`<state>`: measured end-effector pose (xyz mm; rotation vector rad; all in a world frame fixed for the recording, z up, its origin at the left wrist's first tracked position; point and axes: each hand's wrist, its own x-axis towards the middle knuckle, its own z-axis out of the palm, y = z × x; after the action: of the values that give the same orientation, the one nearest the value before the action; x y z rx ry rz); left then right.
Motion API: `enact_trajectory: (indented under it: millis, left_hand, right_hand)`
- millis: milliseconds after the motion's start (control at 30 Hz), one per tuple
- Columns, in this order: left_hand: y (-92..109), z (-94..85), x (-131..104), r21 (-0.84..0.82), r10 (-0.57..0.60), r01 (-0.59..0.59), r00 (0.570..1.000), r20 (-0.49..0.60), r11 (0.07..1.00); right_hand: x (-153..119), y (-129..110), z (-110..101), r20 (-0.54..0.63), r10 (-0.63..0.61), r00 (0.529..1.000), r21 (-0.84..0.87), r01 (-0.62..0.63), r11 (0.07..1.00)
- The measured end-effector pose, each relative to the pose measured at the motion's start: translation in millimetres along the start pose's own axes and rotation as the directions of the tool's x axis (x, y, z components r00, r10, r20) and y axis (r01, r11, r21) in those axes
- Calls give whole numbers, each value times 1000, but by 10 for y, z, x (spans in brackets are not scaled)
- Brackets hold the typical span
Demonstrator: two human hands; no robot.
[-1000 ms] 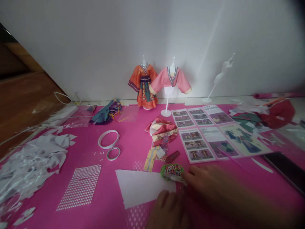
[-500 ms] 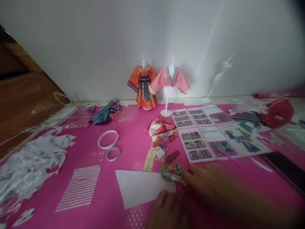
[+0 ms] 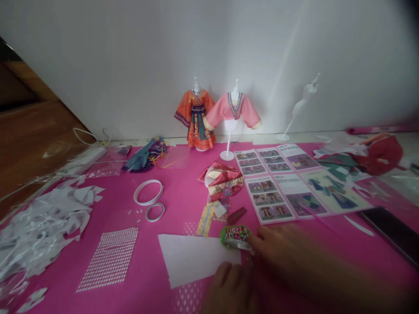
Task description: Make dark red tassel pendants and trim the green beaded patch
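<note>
My right hand (image 3: 278, 244) grips the right end of a green oval tape roller (image 3: 236, 235) with a multicoloured speckled top. The roller sits over the upper right corner of a white paper sheet (image 3: 193, 259). At the bottom, my left hand (image 3: 231, 290) presses bent fingers on the sheet's lower right part, close to my right hand; its thumb is hidden in shadow. A patterned mesh strip (image 3: 188, 298) shows under the sheet. Just above lie a yellow printed fabric strip (image 3: 207, 218), a dark red piece (image 3: 236, 215) and a bunched red and cream fabric (image 3: 222, 179).
Behind stand two small dressed mannequins, one in orange (image 3: 198, 117), one in pink (image 3: 233, 111), and a bare one (image 3: 304, 98). Instruction sheets (image 3: 271, 200) and a phone (image 3: 391, 233) lie right. Left are tape rolls (image 3: 149, 192), a gem sheet (image 3: 111, 257) and scraps (image 3: 49, 222).
Hardly anything differs. My right hand and the tape roller have shifted very slightly left; my left hand stays in the same place.
</note>
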<state>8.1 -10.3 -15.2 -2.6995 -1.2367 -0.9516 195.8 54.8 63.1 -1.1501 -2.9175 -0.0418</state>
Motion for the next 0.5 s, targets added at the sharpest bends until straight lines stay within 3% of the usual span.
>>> enact_trajectory:
  millis: [200,500]
  left_hand:
    - [2,-32,29,1,1,-1,1000,-7,1000]
    - [14,-36,32,-14,-21,21,1000,-7,1000]
  right_hand:
    - [33,6,-54,80,-20,997,29,18,999]
    - [-48,-27,-45,46,19,999,-32,-18,999]
